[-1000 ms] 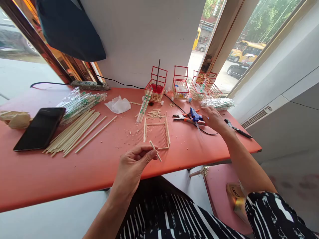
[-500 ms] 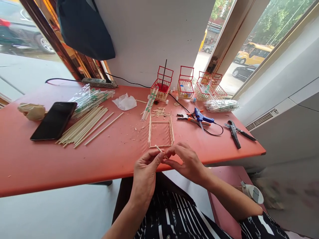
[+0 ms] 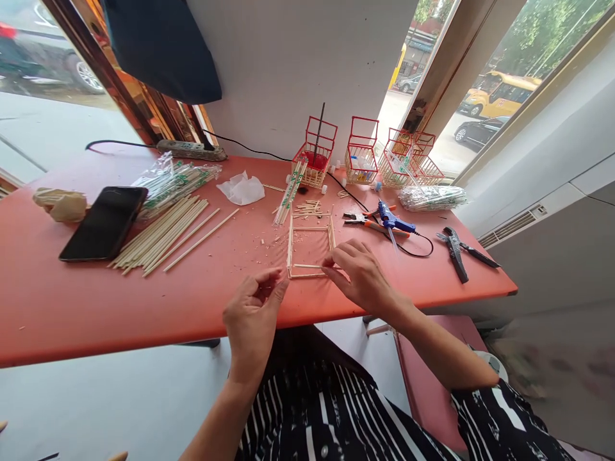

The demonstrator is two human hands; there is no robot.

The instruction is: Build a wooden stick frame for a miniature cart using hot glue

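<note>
- Work piece: stick frame (image 3: 290, 243), standing near the front edge of the table (image 3: 144, 320), roughly mid-length.
- Right hand (image 3: 358, 272): thumb and fingers pinched on one end of a short stick (image 3: 307, 266), held level at the frame's near end, just beside the near bar. Contact with the frame: cannot tell.
- Left hand (image 3: 254, 314): narrow gap between thumb and fingertips, nothing seen in it, close by the frame's near left corner.
- Done: both long sides and bars at near and far ends stand joined, as far as I can see.
- Left, in my judgement: seating this stick, then more crosspieces; cut pieces (image 3: 307, 208) lie beyond the far end.
- Compare: carts (image 3: 314, 173) along the far edge carry red rails; mine has none. I judge it an early stage.
- Glue gun (image 3: 394, 219): lying toward the right end, untouched.
</note>
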